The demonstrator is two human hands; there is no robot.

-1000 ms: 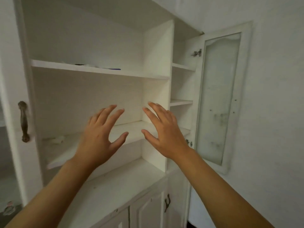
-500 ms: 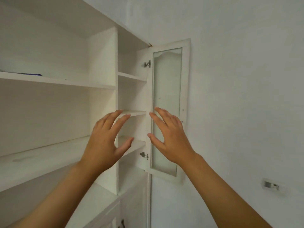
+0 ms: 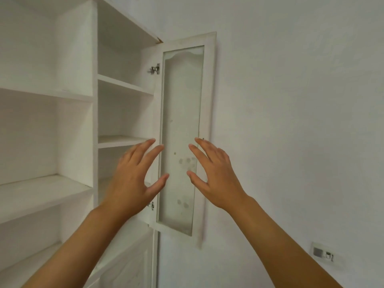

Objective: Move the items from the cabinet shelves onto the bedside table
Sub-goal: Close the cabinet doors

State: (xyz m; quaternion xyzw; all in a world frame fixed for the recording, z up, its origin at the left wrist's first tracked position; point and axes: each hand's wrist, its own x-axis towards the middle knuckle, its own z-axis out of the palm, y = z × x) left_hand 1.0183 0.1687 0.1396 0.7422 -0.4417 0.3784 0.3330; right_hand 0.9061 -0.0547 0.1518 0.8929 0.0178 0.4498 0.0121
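A white cabinet (image 3: 94, 59) with bare shelves fills the left half of the head view. Its narrow right column has a middle shelf (image 3: 120, 140) that shows nothing on it. My left hand (image 3: 133, 179) is raised in front of that column, fingers spread and holding nothing. My right hand (image 3: 214, 175) is raised beside it, in front of the open glass door (image 3: 182, 100), fingers also spread and empty. Neither hand touches anything. No item to move shows on the shelves in view.
The glass door stands open against the white wall (image 3: 291, 121), hung on a metal hinge (image 3: 154, 69). A wall socket (image 3: 323, 254) sits low at the right. A wide lower shelf (image 3: 41, 194) juts out at the left, with closed lower doors (image 3: 128, 267) beneath.
The view has swung right along the cabinet: the wide left shelves slid out of frame and the glass door is now central. Both hands kept their raised, spread pose.
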